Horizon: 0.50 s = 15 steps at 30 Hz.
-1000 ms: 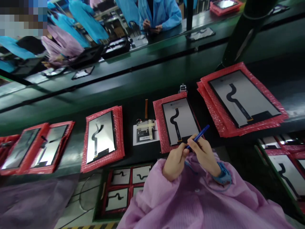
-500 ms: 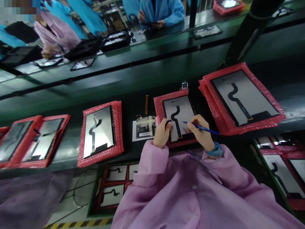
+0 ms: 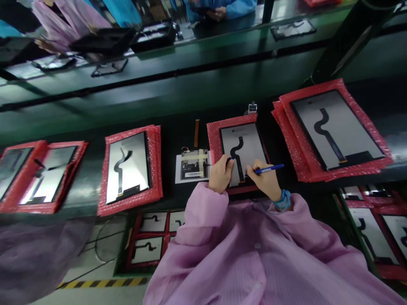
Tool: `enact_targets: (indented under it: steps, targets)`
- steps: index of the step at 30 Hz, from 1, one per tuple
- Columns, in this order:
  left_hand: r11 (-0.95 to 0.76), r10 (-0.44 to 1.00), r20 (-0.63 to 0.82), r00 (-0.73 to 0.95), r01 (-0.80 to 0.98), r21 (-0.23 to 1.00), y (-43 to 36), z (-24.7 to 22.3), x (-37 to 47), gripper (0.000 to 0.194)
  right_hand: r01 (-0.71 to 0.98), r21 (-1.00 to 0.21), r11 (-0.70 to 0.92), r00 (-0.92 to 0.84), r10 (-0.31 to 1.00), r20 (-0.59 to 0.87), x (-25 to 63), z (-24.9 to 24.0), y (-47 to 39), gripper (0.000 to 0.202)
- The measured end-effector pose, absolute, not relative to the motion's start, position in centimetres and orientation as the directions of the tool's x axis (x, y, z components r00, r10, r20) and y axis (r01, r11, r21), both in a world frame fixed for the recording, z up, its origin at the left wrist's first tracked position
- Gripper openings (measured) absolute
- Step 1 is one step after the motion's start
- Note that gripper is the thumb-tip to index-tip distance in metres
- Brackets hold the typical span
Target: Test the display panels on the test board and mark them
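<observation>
My right hand [image 3: 265,180] is closed around a blue pen [image 3: 271,168], its tip low over the lower part of a display panel [image 3: 252,146]. The panel lies back side up on a red bubble-wrap sleeve [image 3: 214,136], and a black S-shaped flex cable [image 3: 235,153] runs down it. At the panel's left edge, my left hand [image 3: 220,176] pinches a small dark blue piece, mostly hidden by the fingers. Just left of that hand, a small circuit board with yellowish tape [image 3: 193,163] rests on a white sheet [image 3: 178,171], with an orange flex strip [image 3: 196,133] above.
More panels on red bubble wrap lie at the right [image 3: 338,127] and left [image 3: 129,165]. A metal tally counter [image 3: 252,108] stands behind the middle panel. Green-edged crates [image 3: 122,258] of panels sit below the bench. Co-workers in pink [image 3: 68,23] and blue [image 3: 241,8] sit opposite.
My right hand has brought the pen tip down, from the panel's middle to near the cable's lower end. My left hand keeps its pinch at the left edge. The head view has tilted down slightly.
</observation>
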<state>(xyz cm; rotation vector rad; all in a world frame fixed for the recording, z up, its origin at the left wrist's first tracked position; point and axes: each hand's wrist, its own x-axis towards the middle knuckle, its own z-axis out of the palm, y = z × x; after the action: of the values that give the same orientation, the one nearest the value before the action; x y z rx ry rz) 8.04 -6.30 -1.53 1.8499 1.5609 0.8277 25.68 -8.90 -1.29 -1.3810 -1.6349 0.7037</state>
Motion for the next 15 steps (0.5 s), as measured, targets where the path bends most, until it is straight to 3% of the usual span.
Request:
enact_targets:
  steps: [8,15]
  targets:
    - [-0.128,0.990,0.063,0.124,0.632,0.764,-6.33,-1.46,8.02,0.014,0.431,-0.885,0.176,-0.056,0.984,0.168,25.46,-1.11,-8.81,0.035]
    - [-0.128,0.991,0.064,0.121,0.657,0.743,-6.26,-2.07,7.64,0.026,0.385,-0.909,0.160,0.031,0.982,0.186,25.71,-1.01,-9.23,0.039]
